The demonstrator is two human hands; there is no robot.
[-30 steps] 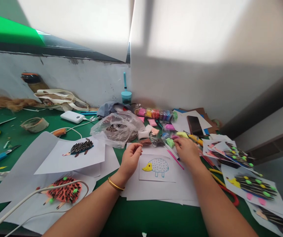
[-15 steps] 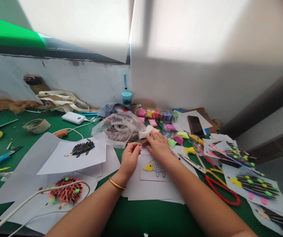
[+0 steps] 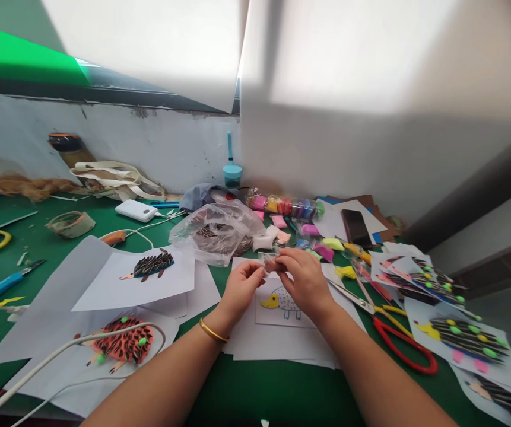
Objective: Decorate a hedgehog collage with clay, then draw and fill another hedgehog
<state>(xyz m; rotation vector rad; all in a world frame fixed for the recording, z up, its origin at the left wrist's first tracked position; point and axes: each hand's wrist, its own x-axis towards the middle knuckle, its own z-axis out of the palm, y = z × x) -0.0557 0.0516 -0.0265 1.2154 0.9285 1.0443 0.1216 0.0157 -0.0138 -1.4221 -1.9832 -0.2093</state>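
My left hand (image 3: 241, 289) pinches the left end of a small clear plastic packet (image 3: 270, 262) with brown clay in it. The fingers of my right hand (image 3: 307, 281) are closed on the packet's right side and hide part of it. Just below both hands lies a hedgehog drawing (image 3: 289, 301) with a yellow clay face, on a stack of white paper (image 3: 277, 347). A clear bag of sunflower seeds (image 3: 219, 237) stands behind my left hand. Next to it is a white clay packet (image 3: 263, 242).
Large red-and-yellow scissors (image 3: 393, 332) lie right of the paper, blades toward my right arm. Seed-covered hedgehog pictures (image 3: 464, 338) are piled at the right; others (image 3: 124, 341) lie left under a white cable (image 3: 44, 365). Colourful clay packets (image 3: 286, 206) line the back.
The clay packet now shows between my hands, raised slightly toward me. My right hand has shifted right and back, uncovering the white packet. The view has moved slightly.
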